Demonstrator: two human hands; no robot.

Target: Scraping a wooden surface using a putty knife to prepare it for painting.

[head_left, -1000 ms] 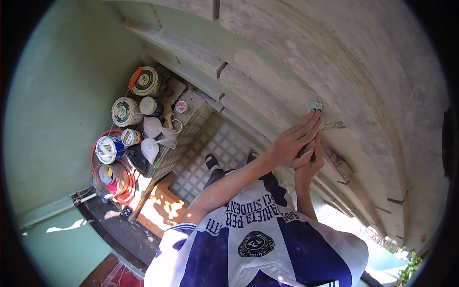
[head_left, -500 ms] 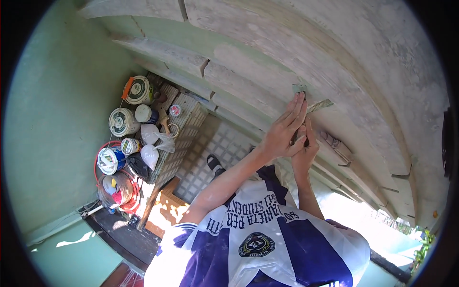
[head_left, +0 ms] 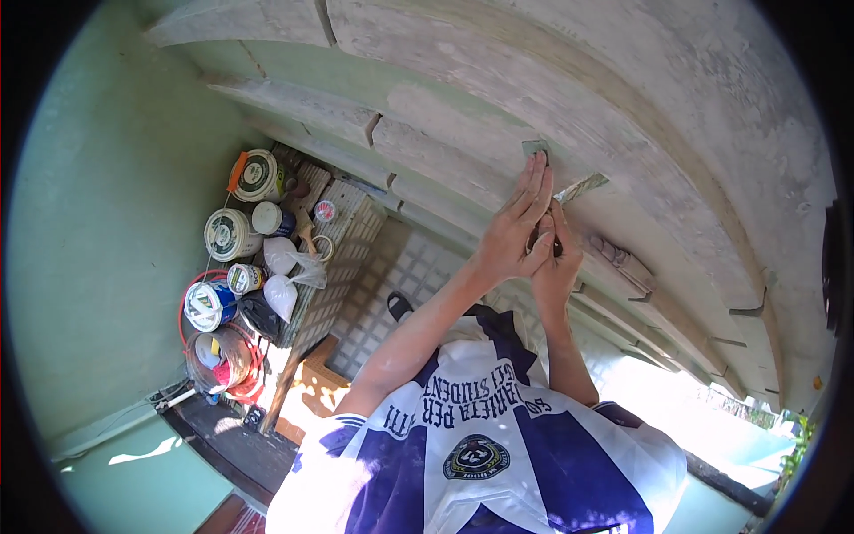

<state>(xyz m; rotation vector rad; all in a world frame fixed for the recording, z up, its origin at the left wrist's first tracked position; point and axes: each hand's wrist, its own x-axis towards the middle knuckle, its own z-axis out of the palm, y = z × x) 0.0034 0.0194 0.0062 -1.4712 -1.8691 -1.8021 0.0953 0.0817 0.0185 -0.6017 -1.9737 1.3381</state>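
My left hand (head_left: 514, 230) reaches up to the pale, smeared wall with its fingers straight and together. Its fingertips press a small flat green-grey blade (head_left: 535, 147) against the surface. Close beside it, my right hand (head_left: 559, 267) is closed, its fingers bent around what looks like a putty knife (head_left: 583, 186); the thin blade sticks out past the fingertips, near the wall. The left thumb lies close to the right fingers, and a dark part shows between the two hands. Most of both handles, if any, is hidden by the palms.
Grooved, stepped mouldings (head_left: 534, 53) curve across the wall. Left, a slatted wooden bench (head_left: 342, 233) bears lidded buckets (head_left: 233, 234), tubs, a brush and plastic bags of white powder (head_left: 280, 296). Clear basin (head_left: 233, 356) with red items stands nearby. Tiled floor (head_left: 391, 267) lies below.
Both hands have shifted a little to the left and upward along the wall, carrying the green-grey blade and the putty knife with them. Their grips look the same.
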